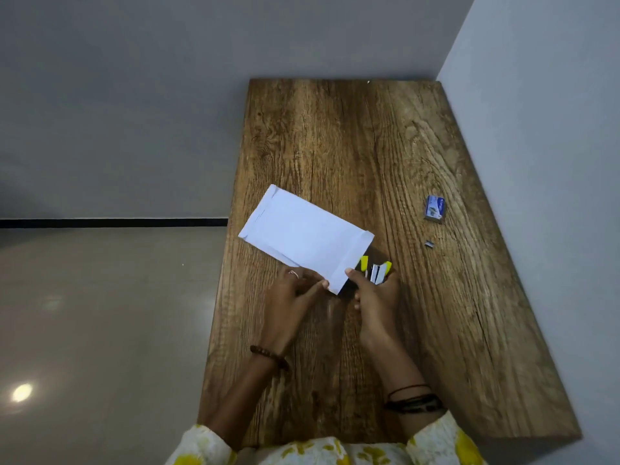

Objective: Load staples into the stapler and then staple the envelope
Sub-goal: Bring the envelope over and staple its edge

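- Stapler, yellow and metal, held in right hand near the table's middle, just right of the envelope's near end; only the yellow tips and silver channel visible, body hidden by fingers and paper.
- Appears hinged open, two yellow ends apart with silver rail between; staples inside not discernible.
- Right hand closed around the stapler, thumb lying on the envelope's near corner; exact finger placement hidden.
- Envelope, white, lying diagonally on the wooden table, far end toward upper left, near end at the hands and overlapping the stapler.
- Left hand pinching the envelope's near edge with fingertips; ring on one finger, bead bracelet at the wrist; whether the near end is lifted off the table not resolvable.
- Staple box, small and blue, well apart on the right side of the table; print unreadable.
- Small grey piece just below the box, too small to identify, possibly a staple strip.
- Sleeves, white with yellow print, cut off at the bottom edge.
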{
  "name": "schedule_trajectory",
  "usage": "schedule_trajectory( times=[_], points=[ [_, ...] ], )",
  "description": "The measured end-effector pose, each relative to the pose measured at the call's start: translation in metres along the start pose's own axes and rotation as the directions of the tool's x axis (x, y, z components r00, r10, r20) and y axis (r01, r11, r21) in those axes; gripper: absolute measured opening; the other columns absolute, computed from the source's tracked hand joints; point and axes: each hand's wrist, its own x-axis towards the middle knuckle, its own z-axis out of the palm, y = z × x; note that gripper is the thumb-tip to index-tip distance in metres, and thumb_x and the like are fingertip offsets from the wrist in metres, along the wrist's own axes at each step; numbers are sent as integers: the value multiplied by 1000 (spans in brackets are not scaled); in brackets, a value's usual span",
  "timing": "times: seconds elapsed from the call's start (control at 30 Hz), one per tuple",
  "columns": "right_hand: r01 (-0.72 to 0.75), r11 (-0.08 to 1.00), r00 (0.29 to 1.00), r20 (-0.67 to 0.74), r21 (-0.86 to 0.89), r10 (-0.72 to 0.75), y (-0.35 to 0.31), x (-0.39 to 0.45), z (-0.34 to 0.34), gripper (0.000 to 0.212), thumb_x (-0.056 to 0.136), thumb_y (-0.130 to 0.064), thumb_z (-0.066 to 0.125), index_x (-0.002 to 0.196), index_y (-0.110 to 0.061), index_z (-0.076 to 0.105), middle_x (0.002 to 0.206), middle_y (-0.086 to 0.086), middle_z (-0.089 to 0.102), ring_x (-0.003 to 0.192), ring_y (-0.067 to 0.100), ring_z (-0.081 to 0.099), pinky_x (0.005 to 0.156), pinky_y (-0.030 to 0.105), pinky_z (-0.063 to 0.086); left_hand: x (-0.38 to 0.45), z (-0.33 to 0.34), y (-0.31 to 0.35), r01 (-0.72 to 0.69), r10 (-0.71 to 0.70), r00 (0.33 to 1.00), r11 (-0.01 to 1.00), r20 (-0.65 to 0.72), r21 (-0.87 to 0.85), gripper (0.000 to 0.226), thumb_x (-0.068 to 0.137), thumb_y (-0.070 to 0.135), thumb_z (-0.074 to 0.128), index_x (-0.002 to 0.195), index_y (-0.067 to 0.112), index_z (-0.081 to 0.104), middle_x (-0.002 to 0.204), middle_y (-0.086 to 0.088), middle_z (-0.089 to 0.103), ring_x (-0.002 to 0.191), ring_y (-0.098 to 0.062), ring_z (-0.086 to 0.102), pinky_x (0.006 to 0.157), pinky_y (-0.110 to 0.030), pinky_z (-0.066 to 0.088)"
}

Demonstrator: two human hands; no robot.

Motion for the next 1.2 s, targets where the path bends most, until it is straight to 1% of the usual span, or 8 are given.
schedule_trajectory(
  times=[0.1, 0.2, 0.33, 0.43, 0.57, 0.77, 1.0, 1.2],
  points=[
    [-91, 992, 996, 11, 84, 91, -2, -2, -5, 39, 78, -12, 71, 112, -11, 53, 85, 8, 59, 55, 9, 46, 40, 17, 40, -1, 12, 7, 266, -246, 964, 898, 99, -351, 34, 73, 18, 75, 96, 23, 51, 121, -15, 56, 108, -20, 60, 86, -36, 53],
    [-157, 978, 987, 38, 136, 153, -2, -4, -8, 31, 78, -10, 71, 106, -13, 58, 77, 5, 61, 46, 6, 45, 37, 15, 38, -1, 21, 17, 223, -233, 972, 833, 45, -506, 52, 72, 4, 73, 107, 26, 42, 120, -13, 57, 107, -22, 61, 86, -39, 54],
    [-115, 991, 992, 61, 62, 112, 3, -5, -13, 41, 79, -9, 68, 117, -7, 54, 74, 4, 57, 37, 1, 44, 36, 14, 36, -1, 31, 25, 99, -171, 982, 833, -84, -544, 73, 74, -12, 65, 122, 29, 29, 108, -4, 61, 88, -8, 67, 71, -25, 57],
    [-18, 996, 994, 104, -84, 27, 2, -5, -23, 44, 80, -10, 68, 119, -12, 50, 78, 1, 59, 39, 0, 46, 36, 14, 37, 1, 31, 16, 78, -106, 994, 866, -29, -494, 54, 76, -13, 60, 118, 19, 46, 105, -2, 63, 95, -18, 63, 69, -17, 53],
    [11, 976, 987, 156, -219, 24, -6, -4, -40, 37, 88, -38, 57, 115, -15, 53, 71, -2, 57, 43, 5, 48, 35, 13, 38, 2, 33, 8, 168, -170, 985, 883, 36, -438, 24, 82, -7, 56, 91, 12, 67, 94, -2, 67, 94, -16, 60, 70, -10, 49],
    [-77, 987, 931, 344, -143, 123, -5, 6, -57, 52, 95, -46, 23, 127, -14, 48, 73, -1, 67, 44, 6, 54, 42, 18, 47, 6, 36, 11, 248, -268, 963, 820, 36, -515, 28, 83, -7, 55, 108, 3, 63, 107, -3, 61, 94, -1, 55, 73, -9, 50],
    [-178, 982, 900, 392, -69, 191, -7, -4, -53, 52, 93, -51, 23, 100, -18, 62, 77, 4, 62, 64, 13, 52, 60, 24, 43, 4, 32, 17, 265, -289, 955, 747, 61, -610, 30, 81, -7, 58, 109, 3, 63, 94, 12, 63, 88, -5, 59, 72, -15, 53],
    [-119, 984, 904, 395, -135, 164, -7, -5, -46, 48, 73, -53, 53, 89, -11, 68, 79, 10, 67, 69, 16, 63, 68, 27, 53, 3, 29, 22, 207, -214, 975, 786, 59, -582, 27, 80, -7, 60, 102, 7, 66, 87, 18, 72, 88, 8, 63, 79, -14, 52]
  ],
)
